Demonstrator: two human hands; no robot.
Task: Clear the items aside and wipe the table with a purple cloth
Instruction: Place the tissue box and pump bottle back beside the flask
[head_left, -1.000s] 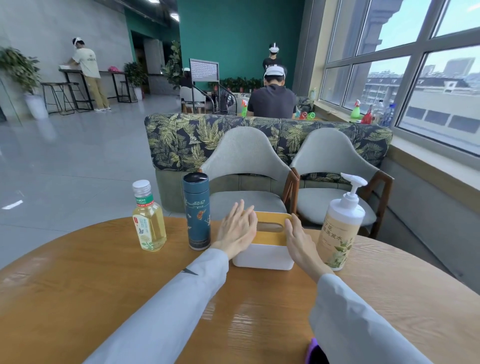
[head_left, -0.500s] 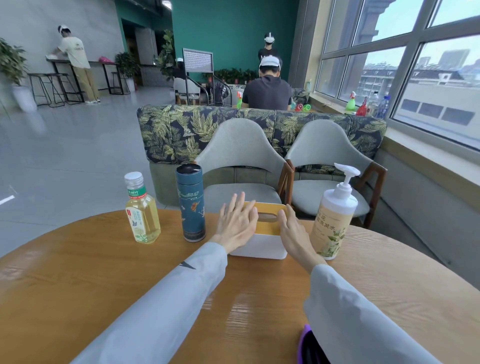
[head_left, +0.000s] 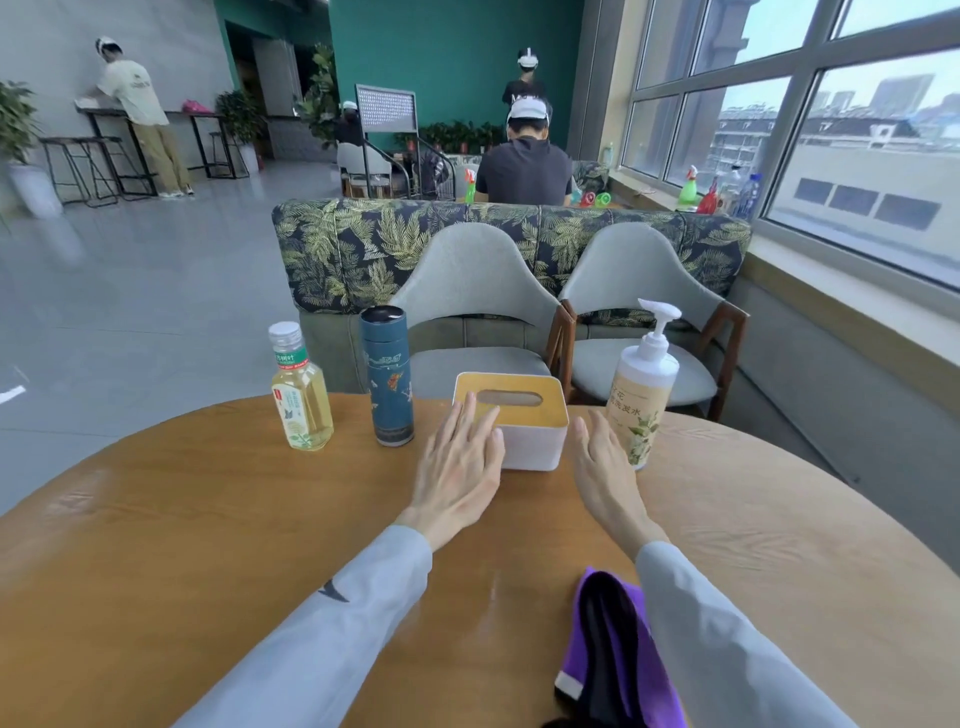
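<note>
While both hands (head_left: 460, 470) flank the tissue box (head_left: 524, 421), purple cloth (head_left: 618, 649) lies nearer.

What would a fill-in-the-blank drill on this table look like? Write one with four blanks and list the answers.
1. The tissue box stands between the blue tumbler and the ____ bottle.
2. The cloth near the right sleeve is ____.
3. The tea bottle has a ____ cap.
4. Both hands, left hand and right hand, have ____ fingers.

Answers: pump; purple; white; straight
</note>
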